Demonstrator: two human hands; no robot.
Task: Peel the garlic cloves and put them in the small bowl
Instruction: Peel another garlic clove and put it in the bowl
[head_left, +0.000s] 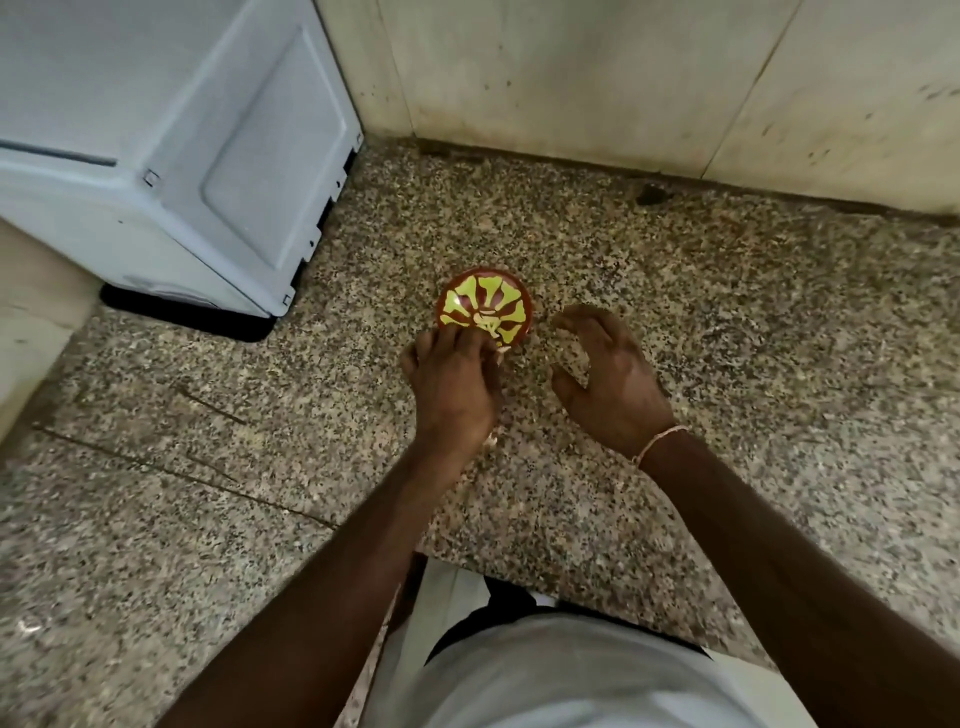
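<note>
While the bowl (485, 306) sits on the speckled bench (727, 312) a little way out from the wall corner, I honestly can't say how far along this is. The pattern inside is so busy that any peeled cloves in there are impossible to pick out, and there's no obvious pile of unpeeled garlic anywhere. There's a pale scrap (501, 353) right by the fingertips of the left hand (454, 382), at the near rim of the bowl, which could be a clove or a bit of skin, can't tell which. Another pale bit (489, 439) peeks out under the left wrist, maybe peel. My guess is a clove is going in about now. The left hand is palm down with fingers bunched at the bowl's near edge, apparently pinching that scrap. The right hand (608, 374) floats just right of the bowl, fingers loosely curved, holding nothing. A grey appliance (171, 156) sits back left.
</note>
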